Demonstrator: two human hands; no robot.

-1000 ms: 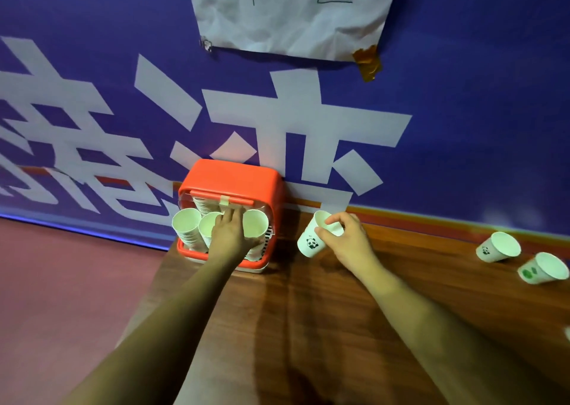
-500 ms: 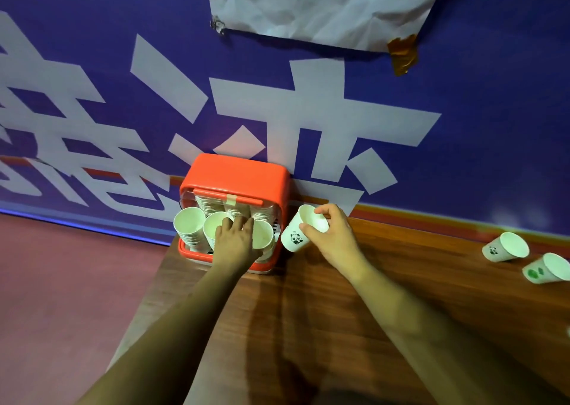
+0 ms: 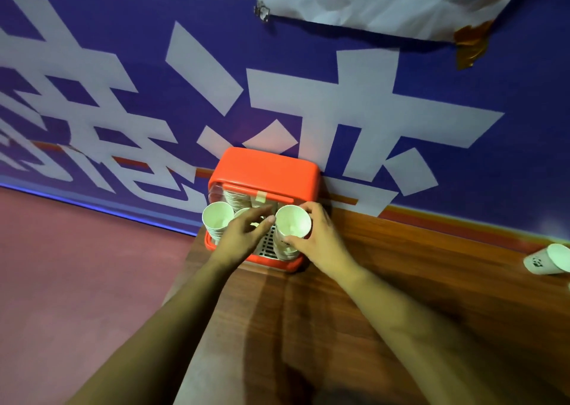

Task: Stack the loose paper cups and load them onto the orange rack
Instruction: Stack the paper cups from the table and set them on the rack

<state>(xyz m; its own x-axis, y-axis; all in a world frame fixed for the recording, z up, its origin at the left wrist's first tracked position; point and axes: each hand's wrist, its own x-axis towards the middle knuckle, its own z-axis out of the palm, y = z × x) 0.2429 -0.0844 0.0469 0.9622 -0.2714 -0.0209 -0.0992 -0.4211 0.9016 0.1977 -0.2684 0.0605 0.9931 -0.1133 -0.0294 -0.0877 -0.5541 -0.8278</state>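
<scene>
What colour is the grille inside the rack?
The grille is white with dark slots; head view.

One rack (image 3: 265,170) — two hands (image 3: 242,239) (image 3: 322,239)

On the bench (image 3: 401,269), at its far left corner, against the wall (image 3: 123,49): a rack (image 3: 262,167). In its open front, side by side: left stack (image 3: 217,219) and right stack (image 3: 293,225) of cups. Far right, well apart: a loose cup (image 3: 539,261), on its side.

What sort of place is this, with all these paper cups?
Probably a makeshift event or display stand rather than a kitchen: a purple banner with huge white characters covers the wall, crumpled paper is taped onto it, and the orange rack sits on a wooden table.
</scene>
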